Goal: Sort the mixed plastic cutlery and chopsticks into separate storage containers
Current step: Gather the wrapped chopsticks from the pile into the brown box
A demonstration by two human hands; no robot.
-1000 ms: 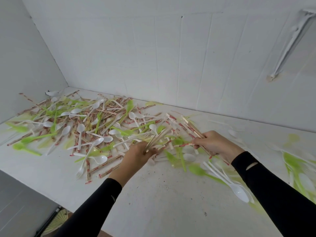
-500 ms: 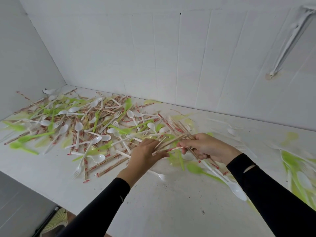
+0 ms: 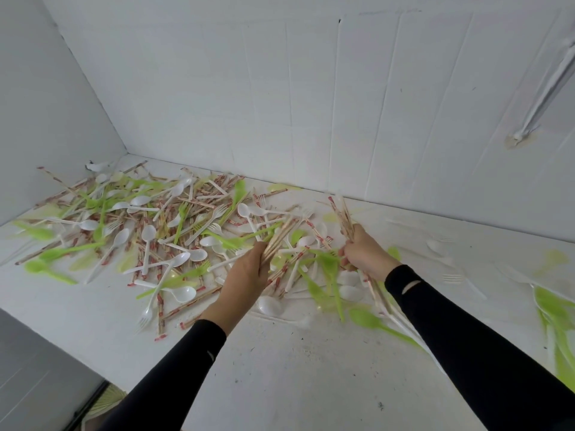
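**Head view**

- Bench: white, scuffed and flecked with dark specks. White panelled walls close it in at the rear and left.
- Mixed pile: covers the left and centre of the bench back to the rear wall. It holds white spoons, green spoons, white forks, green forks and paper-wrapped chopsticks in red-and-white sleeves, all lying crossed over one another.
- Left hand: at the near edge of the pile, back of the hand toward the camera. Its fingers are curled tightly round the first chopstick bundle. These are bare sticks slanting up and to the right, above the pile.
- Right hand: at the right end of the pile. Its fingers are wrapped round the second chopstick bundle. These sticks are red-and-white wrapped, with their upper ends pointing toward the rear wall and their lower ends showing beneath the hand.
- The two bundles are apart, with white and green cutlery lying between the hands.
- Single white spoon: lies just right of the left wrist.
- Single green spoon: lies beside the right forearm.
- Green cutlery heap: lies at the right edge, blurred.
- Pale forks: lie near the green heap, faint against the bench.
- Black sleeves: cover both forearms.
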